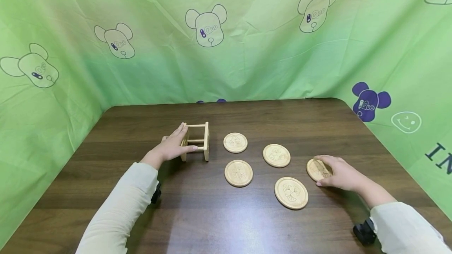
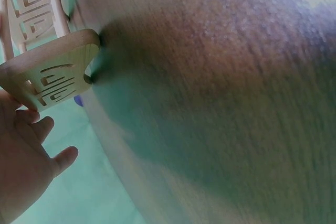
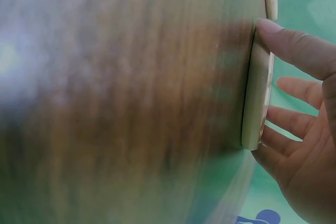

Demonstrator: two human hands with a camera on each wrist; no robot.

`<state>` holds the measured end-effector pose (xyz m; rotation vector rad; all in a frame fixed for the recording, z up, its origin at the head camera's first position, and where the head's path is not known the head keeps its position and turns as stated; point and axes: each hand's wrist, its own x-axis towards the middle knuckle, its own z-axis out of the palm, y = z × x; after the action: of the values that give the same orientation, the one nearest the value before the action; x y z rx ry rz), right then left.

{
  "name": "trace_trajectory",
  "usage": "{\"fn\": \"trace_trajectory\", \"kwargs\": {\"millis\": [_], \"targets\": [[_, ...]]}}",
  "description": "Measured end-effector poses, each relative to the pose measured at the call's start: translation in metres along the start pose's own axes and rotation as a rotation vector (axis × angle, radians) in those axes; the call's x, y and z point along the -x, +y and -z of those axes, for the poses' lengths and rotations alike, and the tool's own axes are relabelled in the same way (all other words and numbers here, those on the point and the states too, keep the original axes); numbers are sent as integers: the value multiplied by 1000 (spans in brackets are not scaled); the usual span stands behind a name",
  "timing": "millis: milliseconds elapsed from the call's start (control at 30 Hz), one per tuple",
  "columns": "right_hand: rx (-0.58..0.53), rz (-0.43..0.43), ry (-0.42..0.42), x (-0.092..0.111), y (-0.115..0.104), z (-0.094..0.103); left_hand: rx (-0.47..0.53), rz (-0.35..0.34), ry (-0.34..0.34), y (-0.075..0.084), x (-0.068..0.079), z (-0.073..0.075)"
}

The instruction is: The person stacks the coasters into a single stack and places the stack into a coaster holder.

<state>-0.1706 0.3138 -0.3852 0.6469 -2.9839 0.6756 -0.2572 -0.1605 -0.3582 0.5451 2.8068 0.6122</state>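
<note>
On the left of the table in the head view stands a small wooden coaster rack [image 1: 206, 141], two end panels joined by thin rods. My left hand [image 1: 170, 145] holds its near-left panel, thumb across the front. The left wrist view shows cut-out patterns on the rack's panels [image 2: 59, 81], with some fingers [image 2: 64, 160] spread below. At the right, my right hand [image 1: 343, 173] grips a round wooden coaster [image 1: 315, 171] by its rim, thumb on the near edge and fingers on the far one. This coaster [image 3: 254, 95] appears edge-on at the tabletop in the right wrist view.
Several more engraved round coasters lie flat between the hands: two at centre, a back one [image 1: 235, 142] and a front one [image 1: 238, 173], and two further right, one [image 1: 276, 155] behind the other [image 1: 291, 193]. A green printed cloth [image 1: 247, 69] hangs around the brown wooden table [image 1: 212, 214].
</note>
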Motion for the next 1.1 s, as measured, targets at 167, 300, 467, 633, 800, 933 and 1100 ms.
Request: {"fn": "trace_trajectory", "kwargs": {"millis": [167,300,467,633,800,933,1100], "targets": [[19,-5,3,0,0,0,13,-2,10,0,2,0],[29,3,11,0,0,-1,21,-5,13,1,3,0],[37,11,17,-1,0,-2,24,8,3,0,1,-1],[50,44,34,-3,1,-2,18,16,-3,-1,0,-1],[50,67,45,-8,-1,-1,6,12,2,-1,0,0],[46,55,43,-12,-5,0,11,5,-3,-1,0,0],[29,44,24,-16,-10,-1,7,7,-1,-1,0,-1]]}}
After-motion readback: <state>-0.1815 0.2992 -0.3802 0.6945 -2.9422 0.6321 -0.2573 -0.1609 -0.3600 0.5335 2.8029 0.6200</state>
